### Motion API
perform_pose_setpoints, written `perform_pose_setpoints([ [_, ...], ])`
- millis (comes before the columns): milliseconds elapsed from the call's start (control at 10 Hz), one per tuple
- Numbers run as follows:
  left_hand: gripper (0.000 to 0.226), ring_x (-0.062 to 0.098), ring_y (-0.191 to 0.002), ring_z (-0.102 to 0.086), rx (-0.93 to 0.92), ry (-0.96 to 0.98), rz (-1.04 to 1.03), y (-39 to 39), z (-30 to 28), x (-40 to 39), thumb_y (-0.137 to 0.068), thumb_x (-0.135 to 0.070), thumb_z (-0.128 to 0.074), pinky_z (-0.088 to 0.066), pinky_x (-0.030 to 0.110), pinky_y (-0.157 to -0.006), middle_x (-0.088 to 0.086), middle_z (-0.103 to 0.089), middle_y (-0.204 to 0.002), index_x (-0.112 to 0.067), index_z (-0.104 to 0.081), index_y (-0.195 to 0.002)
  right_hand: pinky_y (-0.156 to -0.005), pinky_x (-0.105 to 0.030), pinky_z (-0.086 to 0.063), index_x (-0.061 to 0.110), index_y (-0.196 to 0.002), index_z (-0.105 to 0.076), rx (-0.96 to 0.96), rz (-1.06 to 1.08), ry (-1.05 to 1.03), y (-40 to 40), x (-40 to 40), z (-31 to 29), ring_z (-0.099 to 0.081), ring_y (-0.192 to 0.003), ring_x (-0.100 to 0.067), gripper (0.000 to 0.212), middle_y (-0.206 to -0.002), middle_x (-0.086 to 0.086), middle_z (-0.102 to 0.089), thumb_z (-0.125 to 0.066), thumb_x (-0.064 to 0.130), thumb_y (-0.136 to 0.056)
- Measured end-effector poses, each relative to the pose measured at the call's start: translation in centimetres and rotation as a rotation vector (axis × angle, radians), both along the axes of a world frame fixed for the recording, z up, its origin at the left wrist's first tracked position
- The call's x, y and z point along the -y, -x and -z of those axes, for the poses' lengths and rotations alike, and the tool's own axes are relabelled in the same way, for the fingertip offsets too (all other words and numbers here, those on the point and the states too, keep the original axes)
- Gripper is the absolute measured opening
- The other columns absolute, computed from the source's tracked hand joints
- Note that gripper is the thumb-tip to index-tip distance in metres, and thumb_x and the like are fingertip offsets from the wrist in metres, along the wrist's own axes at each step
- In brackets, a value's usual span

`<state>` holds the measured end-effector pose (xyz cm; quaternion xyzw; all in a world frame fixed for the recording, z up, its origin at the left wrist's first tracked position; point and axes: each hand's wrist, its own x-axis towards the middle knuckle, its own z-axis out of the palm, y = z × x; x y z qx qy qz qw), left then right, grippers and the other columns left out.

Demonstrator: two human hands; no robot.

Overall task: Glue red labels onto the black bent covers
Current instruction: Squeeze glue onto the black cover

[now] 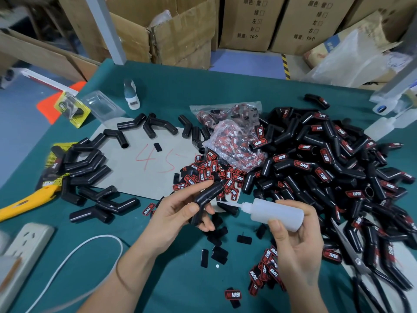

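left hand (180,211) curled around a bent cover (206,197) angled up-right, right hand (293,240) gripped the glue bottle (275,213), nozzle pointing left at it.

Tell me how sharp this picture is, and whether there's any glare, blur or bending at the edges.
Head view: the left hand gripping a black cover and the right hand holding the glue bottle are fairly sharp; the power strip at lower left is smeared; wide-angle bending curves the green table edges; soft glare streaks the glossy covers; lighting is even, shadows faint.
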<state>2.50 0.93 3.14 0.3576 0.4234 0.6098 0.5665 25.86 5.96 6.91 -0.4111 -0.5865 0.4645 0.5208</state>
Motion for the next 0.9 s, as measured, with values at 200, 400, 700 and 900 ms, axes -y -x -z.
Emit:
perform_pose_setpoints([
  [200,0.057,0.030,-0.072,-0.074,-0.002,0.000,0.004,0.00,-0.01,0.10,-0.090,-0.051,-0.078,-0.059,0.034,-0.068,0.011,-0.073,-0.097,-0.029,-0.067,-0.140,-0.073,-0.011,-0.054,0.049,-0.111,-0.064,-0.001,0.007,-0.002,0.03,0.05,-0.10,-0.068,-0.092,0.000,0.029,-0.111,0.016,-0.069,-0.068,0.034,-0.086],
  [400,0.055,0.029,-0.072,-0.075,-0.004,-0.003,0.014,-0.02,-0.07,0.13,-0.091,-0.051,-0.077,-0.059,0.034,-0.068,0.010,-0.073,-0.097,-0.030,-0.066,-0.141,-0.072,-0.011,-0.054,0.050,-0.110,-0.064,0.005,0.004,-0.009,-0.13,0.03,-0.04,-0.068,-0.092,-0.001,0.037,-0.110,0.017,-0.069,-0.074,0.021,-0.088],
  [700,0.055,0.028,-0.073,-0.075,-0.010,-0.007,0.023,0.04,-0.16,0.21,-0.091,-0.051,-0.077,-0.059,0.033,-0.068,0.009,-0.074,-0.097,-0.031,-0.066,-0.141,-0.071,-0.011,-0.054,0.049,-0.109,-0.064,-0.009,0.001,0.002,-0.08,0.12,0.04,-0.068,-0.090,0.000,0.033,-0.109,0.015,-0.069,-0.072,0.024,-0.089],
  [900,0.057,0.029,-0.071,-0.075,-0.013,0.001,0.018,-0.03,-0.07,0.04,-0.089,-0.054,-0.077,-0.059,0.032,-0.067,0.010,-0.073,-0.097,-0.031,-0.067,-0.140,-0.074,-0.011,-0.053,0.047,-0.109,-0.065,-0.011,0.007,0.011,-0.10,0.03,0.16,-0.068,-0.091,-0.001,0.034,-0.109,0.015,-0.069,-0.079,0.029,-0.084],
])
